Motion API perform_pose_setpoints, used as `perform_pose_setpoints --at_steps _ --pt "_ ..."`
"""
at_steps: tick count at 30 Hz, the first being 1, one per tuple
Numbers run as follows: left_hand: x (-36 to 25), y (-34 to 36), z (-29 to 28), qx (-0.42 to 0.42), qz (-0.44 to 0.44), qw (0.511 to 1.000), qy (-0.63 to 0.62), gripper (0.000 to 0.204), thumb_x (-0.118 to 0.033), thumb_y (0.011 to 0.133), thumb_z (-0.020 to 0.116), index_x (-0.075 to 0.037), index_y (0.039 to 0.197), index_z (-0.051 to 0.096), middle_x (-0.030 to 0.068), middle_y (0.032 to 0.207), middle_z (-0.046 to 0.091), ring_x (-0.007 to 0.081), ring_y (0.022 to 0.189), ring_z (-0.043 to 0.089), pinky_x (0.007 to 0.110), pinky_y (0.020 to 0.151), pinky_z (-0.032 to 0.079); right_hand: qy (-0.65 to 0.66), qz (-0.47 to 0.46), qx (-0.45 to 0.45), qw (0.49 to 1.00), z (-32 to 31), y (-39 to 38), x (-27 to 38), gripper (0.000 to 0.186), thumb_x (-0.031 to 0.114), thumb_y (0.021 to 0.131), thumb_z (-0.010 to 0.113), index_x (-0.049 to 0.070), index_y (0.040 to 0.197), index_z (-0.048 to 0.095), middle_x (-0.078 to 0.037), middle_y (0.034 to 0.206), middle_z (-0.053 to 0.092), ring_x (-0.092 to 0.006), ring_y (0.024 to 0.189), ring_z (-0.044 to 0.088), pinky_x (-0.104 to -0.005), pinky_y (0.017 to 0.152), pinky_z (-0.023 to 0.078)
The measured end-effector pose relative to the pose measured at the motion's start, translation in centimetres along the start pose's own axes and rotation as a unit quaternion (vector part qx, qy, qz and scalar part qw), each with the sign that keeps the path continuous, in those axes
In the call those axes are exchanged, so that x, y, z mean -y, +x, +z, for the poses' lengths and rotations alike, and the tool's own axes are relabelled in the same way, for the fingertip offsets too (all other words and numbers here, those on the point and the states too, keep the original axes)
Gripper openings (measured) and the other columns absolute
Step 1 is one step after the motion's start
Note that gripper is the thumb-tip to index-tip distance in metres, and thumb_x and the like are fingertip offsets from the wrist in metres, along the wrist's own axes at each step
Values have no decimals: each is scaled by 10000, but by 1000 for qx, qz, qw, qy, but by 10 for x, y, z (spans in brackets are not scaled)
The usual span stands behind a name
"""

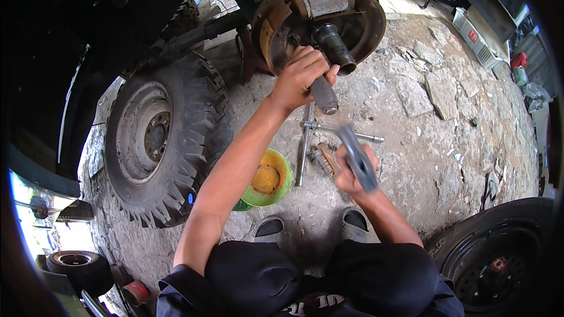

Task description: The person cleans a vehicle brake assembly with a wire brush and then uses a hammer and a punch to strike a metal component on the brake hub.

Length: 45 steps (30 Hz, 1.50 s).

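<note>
My left hand (301, 74) is shut on a thick grey metal rod (324, 94), held against the rusty brake assembly (352, 29) of a raised vehicle, beside its dark axle stub (335, 49). My right hand (351, 171) grips a grey metal tool (356, 157), blurred by motion, lower and to the right of the rod. I squat in front of the hub; my shoes (356, 221) show below.
A removed knobby wheel (158, 138) leans at the left. A green bowl of yellowish grease (268, 179), a cross wrench (306, 136) and a wire brush (325, 160) lie on the cracked stone ground (446, 100). Another tyre (499, 258) sits at lower right.
</note>
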<state>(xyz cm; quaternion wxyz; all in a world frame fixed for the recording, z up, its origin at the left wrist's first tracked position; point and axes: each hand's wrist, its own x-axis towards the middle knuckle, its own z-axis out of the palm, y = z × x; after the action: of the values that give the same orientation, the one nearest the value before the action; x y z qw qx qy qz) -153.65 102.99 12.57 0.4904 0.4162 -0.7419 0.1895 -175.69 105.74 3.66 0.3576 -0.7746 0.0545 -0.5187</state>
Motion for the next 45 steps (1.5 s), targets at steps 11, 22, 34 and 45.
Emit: perform_pose_setpoints --at_steps 11,22,34,45 --pt "-1 1 0 -12 -11 1000 12 193 24 786 684 -19 698 519 95 668 488 258 613 496 351 600 403 -46 -63 -103 992 16 -5 -6 442 443 941 577 21 846 488 -65 636 561 -159 555 584 -276 491 455" --pt "-3 -4 1 -15 -23 1000 7 192 12 795 692 -22 708 525 85 682 494 246 632 502 347 614 408 -22 -103 -54 993 13 -7 -15 631 145 800 613 -26 1281 243 -135 708 597 -249 566 614 -355 521 515" --pt "-1 -7 2 6 -21 1000 22 190 -72 792 730 -41 690 573 62 691 513 236 659 506 362 646 391 -13 -30 -96 995 18 1 3 437 408 973 533 -9 851 485 -46 627 530 -126 538 548 -268 516 462" --pt "-1 -3 3 -5 12 1000 15 211 9 786 708 -26 702 517 82 672 475 251 618 481 350 589 387 -44 -96 -23 994 8 -2 -9 406 -27 689 679 -96 1056 519 -170 699 623 -309 522 625 -345 492 521"
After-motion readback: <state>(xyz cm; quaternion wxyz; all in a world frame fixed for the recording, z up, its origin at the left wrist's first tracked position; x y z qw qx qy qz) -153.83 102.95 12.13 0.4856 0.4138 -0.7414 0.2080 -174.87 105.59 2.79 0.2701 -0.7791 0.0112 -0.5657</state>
